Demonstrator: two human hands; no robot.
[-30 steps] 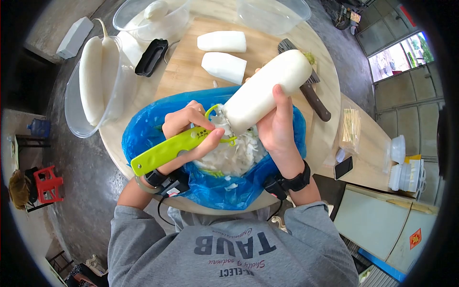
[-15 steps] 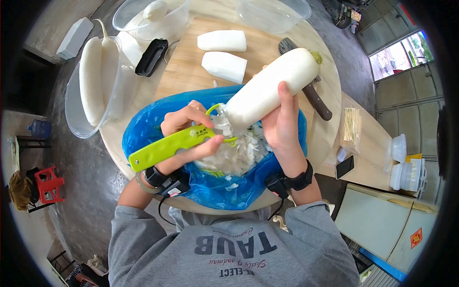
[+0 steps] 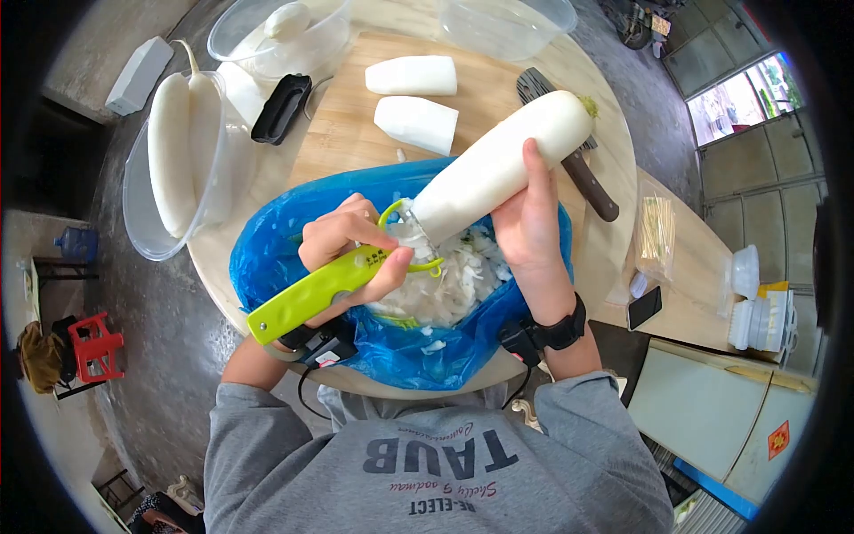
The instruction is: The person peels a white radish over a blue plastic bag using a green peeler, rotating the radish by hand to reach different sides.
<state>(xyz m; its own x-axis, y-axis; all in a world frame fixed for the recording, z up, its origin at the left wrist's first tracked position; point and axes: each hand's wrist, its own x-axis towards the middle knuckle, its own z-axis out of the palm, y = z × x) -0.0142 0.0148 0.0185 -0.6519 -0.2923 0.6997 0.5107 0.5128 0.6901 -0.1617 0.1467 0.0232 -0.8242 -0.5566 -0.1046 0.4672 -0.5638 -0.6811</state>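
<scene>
Snugly in the right fingers (image 3: 539, 182), a slanted white radish (image 3: 500, 165); in the left fingers (image 3: 336, 235), a green peeler (image 3: 310, 296)

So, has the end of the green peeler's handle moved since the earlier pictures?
Yes, a little: the green peeler has its handle end lower in view, farther from the cutting board.

On the front of the grey shirt (image 3: 405, 489), seen upside down, "TAUB" is printed in large dark capitals. "RE-ELECT" is set lower in view, in smaller capitals. Between them, a red script line is begun with "Shelly"; its second word is only partly legible. Small dark characters are printed on the green peeler (image 3: 316, 292), and a red diamond sign (image 3: 778, 440) is fixed to the fridge (image 3: 698, 405); neither can be read.
</scene>
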